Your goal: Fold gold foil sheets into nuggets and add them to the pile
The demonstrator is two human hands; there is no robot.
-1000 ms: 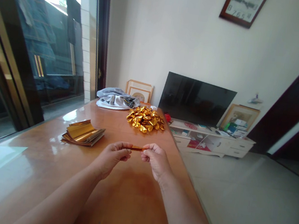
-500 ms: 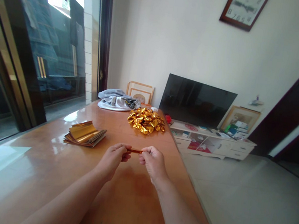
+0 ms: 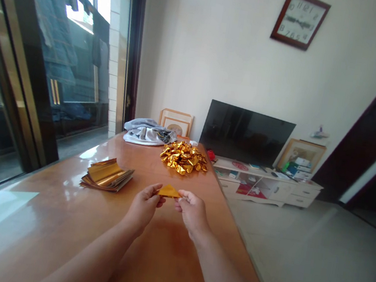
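Observation:
Between my two hands, above the table, is a small folded piece of gold foil paper (image 3: 169, 191), its visible face a flat triangle with the point away from me. My left hand (image 3: 147, 200) pinches its left corner between thumb and fingers. The right corner is pinched in my right hand (image 3: 192, 207). To the left lies a loose stack of gold foil paper sheets (image 3: 106, 175), the top ones curling up. Beyond my hands sits a heap of shiny folded gold foil pieces (image 3: 184, 158).
The glossy wooden table (image 3: 92, 225) ends along its right edge beside a tiled floor (image 3: 298, 250). Crumpled pale cloth (image 3: 147, 132) lies at the far end. A low white cabinet (image 3: 266, 184) with a television (image 3: 245, 132) stands behind. A glass door (image 3: 61, 67) is at left.
The gold foil paper, seen before as a narrow strip between my hands, now shows a triangular face. Both hands still grip its ends. The view has tilted slightly upward.

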